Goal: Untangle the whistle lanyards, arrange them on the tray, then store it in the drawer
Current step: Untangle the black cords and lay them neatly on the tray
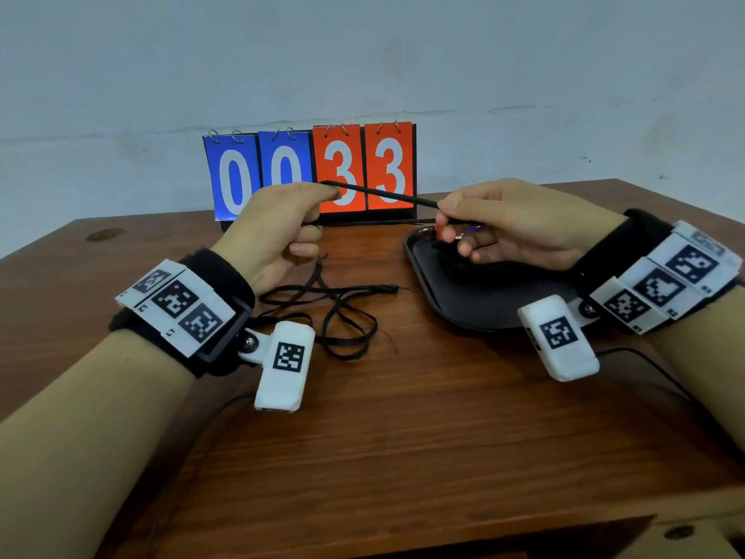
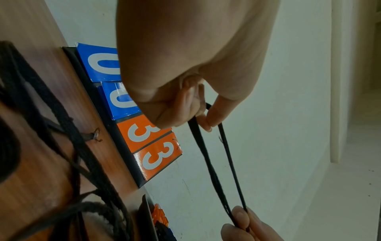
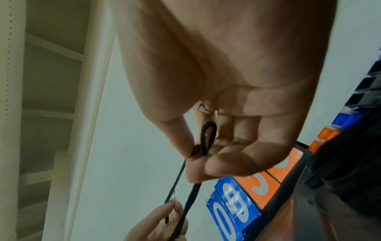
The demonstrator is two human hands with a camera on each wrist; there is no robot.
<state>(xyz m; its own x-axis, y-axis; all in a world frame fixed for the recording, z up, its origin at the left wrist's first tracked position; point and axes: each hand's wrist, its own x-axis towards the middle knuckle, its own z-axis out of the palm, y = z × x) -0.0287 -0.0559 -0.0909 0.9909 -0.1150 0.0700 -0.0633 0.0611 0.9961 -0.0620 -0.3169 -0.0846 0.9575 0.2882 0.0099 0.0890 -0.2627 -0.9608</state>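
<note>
A black lanyard (image 1: pixel 383 194) is stretched taut in the air between my two hands, doubled into two strands (image 2: pixel 216 163). My left hand (image 1: pixel 332 191) pinches one end between thumb and forefinger in front of the scoreboard. My right hand (image 1: pixel 441 205) pinches the other end above the black tray (image 1: pixel 463 304), with a small loop of cord (image 3: pixel 206 135) bunched behind its fingertips. More black lanyards lie in a loose tangle (image 1: pixel 334 312) on the table under my left wrist. An orange whistle (image 1: pixel 441 232) shows under my right fingers, in the tray; the rest of the tray's contents are hidden.
A flip scoreboard (image 1: pixel 310 171) reading 0033 stands at the table's back edge against the wall. The wooden table (image 1: pixel 403 437) stretches toward me below the hands. Thin black cables run from both wrist cameras across it.
</note>
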